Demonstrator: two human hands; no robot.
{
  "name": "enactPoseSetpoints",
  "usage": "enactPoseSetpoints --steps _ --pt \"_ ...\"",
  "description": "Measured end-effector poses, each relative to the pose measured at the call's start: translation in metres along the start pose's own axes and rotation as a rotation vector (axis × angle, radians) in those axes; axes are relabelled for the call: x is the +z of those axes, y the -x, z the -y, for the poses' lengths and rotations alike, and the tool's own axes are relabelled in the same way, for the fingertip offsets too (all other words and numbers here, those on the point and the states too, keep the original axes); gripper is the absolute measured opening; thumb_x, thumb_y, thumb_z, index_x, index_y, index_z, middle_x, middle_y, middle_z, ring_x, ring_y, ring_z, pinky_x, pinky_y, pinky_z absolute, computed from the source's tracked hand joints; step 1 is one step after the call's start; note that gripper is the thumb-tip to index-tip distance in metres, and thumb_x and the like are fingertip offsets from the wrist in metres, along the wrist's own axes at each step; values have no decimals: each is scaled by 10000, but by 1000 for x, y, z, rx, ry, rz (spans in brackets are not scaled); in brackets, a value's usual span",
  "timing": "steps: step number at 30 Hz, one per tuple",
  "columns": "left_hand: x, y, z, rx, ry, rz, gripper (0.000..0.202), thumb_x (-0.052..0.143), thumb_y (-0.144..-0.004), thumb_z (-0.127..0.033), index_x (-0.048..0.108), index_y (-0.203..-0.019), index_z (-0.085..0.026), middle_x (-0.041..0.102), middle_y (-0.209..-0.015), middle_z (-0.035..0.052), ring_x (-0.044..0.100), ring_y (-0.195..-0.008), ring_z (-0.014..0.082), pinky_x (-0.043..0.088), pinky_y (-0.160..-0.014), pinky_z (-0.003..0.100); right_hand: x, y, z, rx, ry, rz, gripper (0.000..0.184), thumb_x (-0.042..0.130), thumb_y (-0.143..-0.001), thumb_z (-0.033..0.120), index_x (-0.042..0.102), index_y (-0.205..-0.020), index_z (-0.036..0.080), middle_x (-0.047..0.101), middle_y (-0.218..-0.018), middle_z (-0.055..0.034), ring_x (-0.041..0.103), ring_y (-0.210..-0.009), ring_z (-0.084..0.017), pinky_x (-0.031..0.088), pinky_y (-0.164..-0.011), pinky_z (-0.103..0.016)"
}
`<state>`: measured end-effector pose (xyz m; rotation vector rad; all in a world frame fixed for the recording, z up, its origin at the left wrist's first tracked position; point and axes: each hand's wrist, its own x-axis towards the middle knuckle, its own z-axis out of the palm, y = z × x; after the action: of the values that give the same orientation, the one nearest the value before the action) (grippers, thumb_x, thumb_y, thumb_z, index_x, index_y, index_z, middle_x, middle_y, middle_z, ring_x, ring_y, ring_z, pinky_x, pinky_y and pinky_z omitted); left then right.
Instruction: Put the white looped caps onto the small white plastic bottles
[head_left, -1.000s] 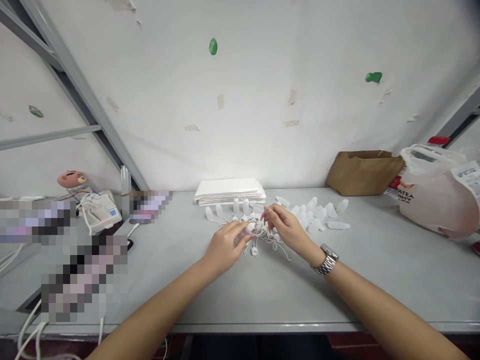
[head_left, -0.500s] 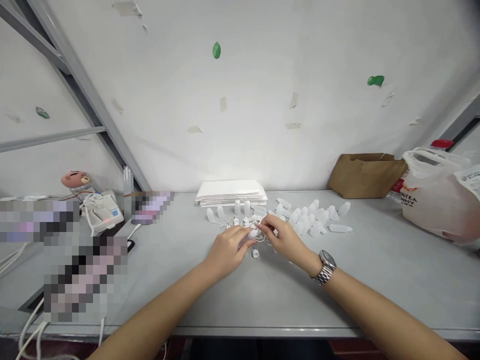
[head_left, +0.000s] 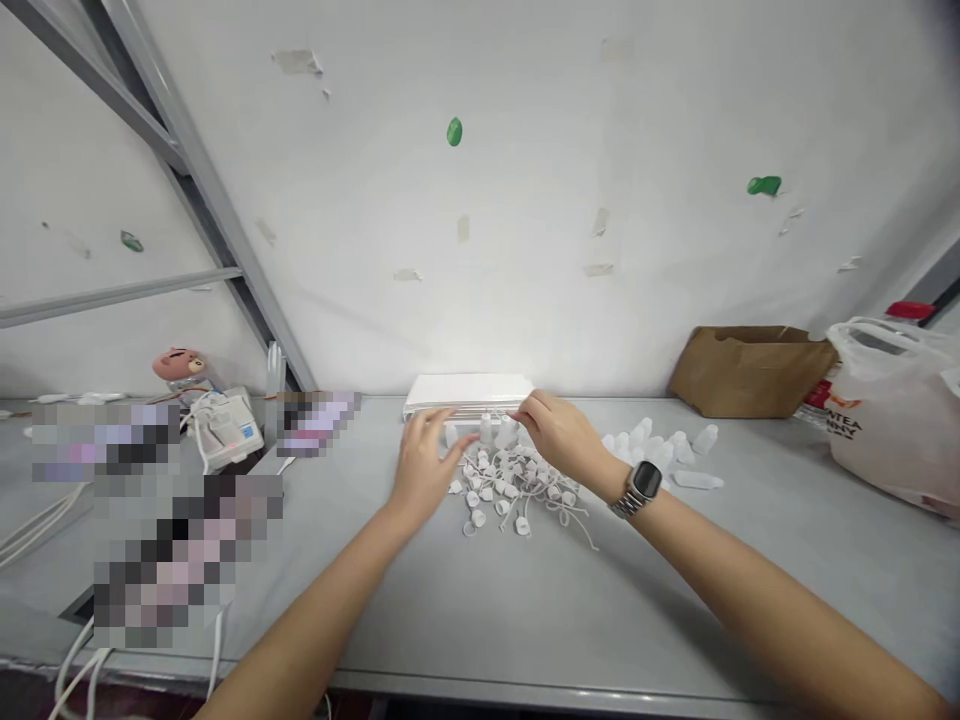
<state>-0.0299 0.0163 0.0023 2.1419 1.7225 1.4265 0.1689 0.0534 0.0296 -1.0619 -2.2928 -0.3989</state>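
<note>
My left hand (head_left: pixel 427 458) is open, thumb and fingers spread, beside a small translucent plastic bottle (head_left: pixel 451 436) that it partly hides. My right hand (head_left: pixel 559 437), a watch on its wrist, is closed in a pinch at the top of a tilted small plastic bottle (head_left: pixel 506 433), apparently by a thin cord there. Just left of that one, another small bottle (head_left: pixel 486 429) stands upright. Below the hands lies a loose heap of white caps (head_left: pixel 510 491) with thin white cords (head_left: pixel 559 490). More bottles (head_left: pixel 646 440) are grouped to the right, some hidden behind my right hand.
A stack of white sheets or boxes (head_left: pixel 469 388) lies against the wall. At the back right are a brown paper bag (head_left: pixel 750 375) and a white plastic bag (head_left: pixel 885 420). A white device (head_left: pixel 229 430) with cables and blurred-out objects occupies the left side.
My hands have drawn apart and moved back from the cap heap towards the bottles by the stack. The left fingers have opened. More of the caps and cords shows now; the view has shifted slightly.
</note>
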Motion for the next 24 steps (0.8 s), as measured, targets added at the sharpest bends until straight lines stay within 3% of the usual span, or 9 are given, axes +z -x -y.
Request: enactPoseSetpoints --steps 3,7,10,14,17,20,24 --pt "-3 -13 24 -185 70 -61 344 612 -723 -251 567 -1063 -228 512 -1083 65 472 -1075 211 423 -877 351 11 -25 4 -77 78 23 237 353 -918 236 537 -796 149 544 -844 -91 486 -708 -175 314 -570 -282" --pt "4 -20 46 -426 172 -34 483 692 -588 -131 561 -1050 -178 528 -1100 92 514 -1046 224 436 -857 349 30 -47 16 -190 158 114 209 383 -907 225 559 -835 139 532 -890 -103 494 -764 -192 350 -611 -294" --pt "10 -21 52 -531 253 24 559 716 -530 -92 541 -1057 -157 547 -1140 112 513 -1076 235 432 -872 348 43 -55 20 -259 203 169 196 398 -900 220 570 -861 134 533 -895 -108 504 -792 -206 359 -616 -304" --pt "13 -21 56 -553 275 65 527 717 -521 -103 555 -1022 -127 600 -1089 136 574 -990 223 460 -832 333 53 -57 22 -281 216 187 187 417 -891 210 581 -849 130 548 -875 -110 518 -785 -209 358 -607 -306" --pt "14 -20 59 -538 276 111 373 700 -546 -129 602 -905 -134 659 -967 97 609 -903 204 477 -790 315 54 -58 22 -265 219 183 198 420 -892 240 580 -846 133 555 -859 -106 527 -783 -212 353 -600 -304" --pt "15 -20 61 -521 251 154 196 659 -594 -150 625 -786 -146 684 -837 56 628 -801 181 483 -748 292 47 -57 20 -225 226 171 259 385 -907 290 577 -838 131 561 -842 -106 535 -770 -214 343 -592 -303" --pt "14 -19 61 -501 160 156 147 634 -642 -208 631 -781 -160 684 -829 53 622 -787 183 467 -730 282 24 -39 14 -113 167 59 317 318 -926 331 569 -884 142 570 -827 -98 532 -729 -198 330 -578 -296"
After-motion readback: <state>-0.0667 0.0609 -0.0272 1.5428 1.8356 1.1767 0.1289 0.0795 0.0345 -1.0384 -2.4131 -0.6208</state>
